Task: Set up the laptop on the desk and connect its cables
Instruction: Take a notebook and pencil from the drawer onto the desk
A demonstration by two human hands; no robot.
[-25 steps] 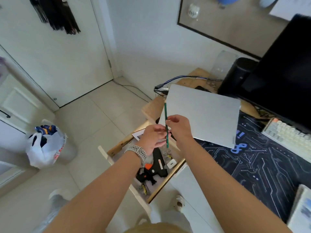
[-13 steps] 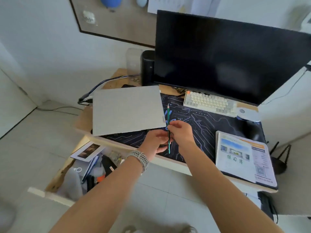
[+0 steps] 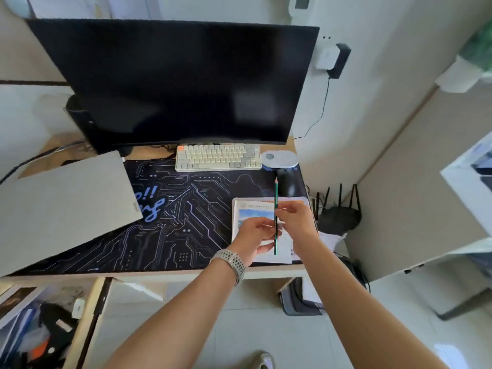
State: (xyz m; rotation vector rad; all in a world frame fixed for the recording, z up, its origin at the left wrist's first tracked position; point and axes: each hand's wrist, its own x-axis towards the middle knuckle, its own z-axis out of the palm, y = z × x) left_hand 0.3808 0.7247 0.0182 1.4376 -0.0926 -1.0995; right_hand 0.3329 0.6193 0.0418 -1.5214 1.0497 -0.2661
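Both hands meet above the desk's front right corner, holding one green pencil (image 3: 275, 217) upright, tip pointing away from the person. The right hand (image 3: 296, 222) pinches the pencil's middle between thumb and fingertips, fingers curled closed around it. The left hand (image 3: 253, 235), a pale mesh watch band (image 3: 233, 262) on its wrist, is loosely cupped with its fingertips touching the lower half of the shaft, likely steadying or turning it. Held this way, the pencil seems to be under inspection or on its way to being put down.

Directly under the hands lies a printed booklet (image 3: 249, 209) at the front right corner of a dark circuit-patterned desk mat (image 3: 186, 222). Beyond it, near the right edge, sit a dark mouse (image 3: 288, 183) and a pale round gadget (image 3: 279, 159). A white keyboard (image 3: 218, 157) rests along the back edge of the mat, beneath a large black monitor (image 3: 173, 81).

The closed silver laptop (image 3: 64, 206) lies at the desk's left edge, angled, partly on the mat. Dark cables (image 3: 29, 162) trail behind it at the back left corner; whether any is plugged in cannot be told. The laptop appears unopened, so setup looks barely begun. An open drawer (image 3: 40, 328) of clutter sits below the front left corner.
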